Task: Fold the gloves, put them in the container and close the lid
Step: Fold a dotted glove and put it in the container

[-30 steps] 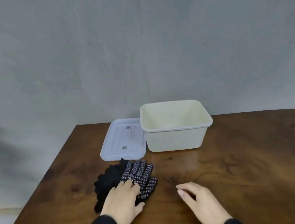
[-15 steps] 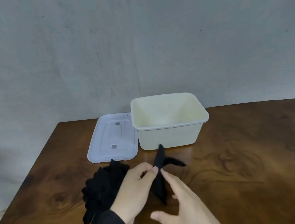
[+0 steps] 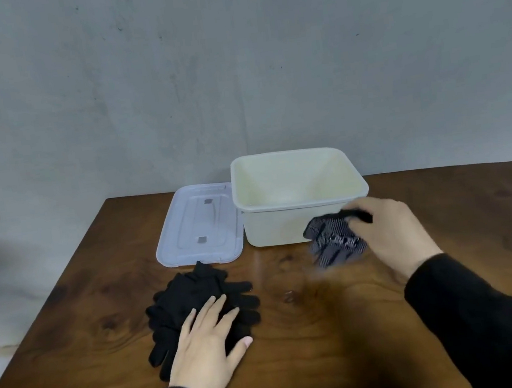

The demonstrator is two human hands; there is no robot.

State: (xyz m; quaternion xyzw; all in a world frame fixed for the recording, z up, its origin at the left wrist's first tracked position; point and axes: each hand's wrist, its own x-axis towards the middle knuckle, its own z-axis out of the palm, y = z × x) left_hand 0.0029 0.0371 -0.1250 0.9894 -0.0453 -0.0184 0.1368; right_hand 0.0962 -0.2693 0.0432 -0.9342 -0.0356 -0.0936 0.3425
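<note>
The right hand (image 3: 388,235) is pinched shut on a dotted-palm glove (image 3: 334,240), carrying it just in front of the cream container (image 3: 303,223), which sits open and looks empty, ready to receive it. The glove hangs bunched and blurred, so whether it is folded cannot be told. The left hand (image 3: 208,341) lies flat, fingers spread, on the pile of black gloves (image 3: 193,295) on the worktop (image 3: 297,333), probably to steady them. The clear lid (image 3: 197,226) rests flat beside the container, touching its left wall, within reach for closing.

Single head view, looking forward-down, table (image 3: 297,333) close.
</note>
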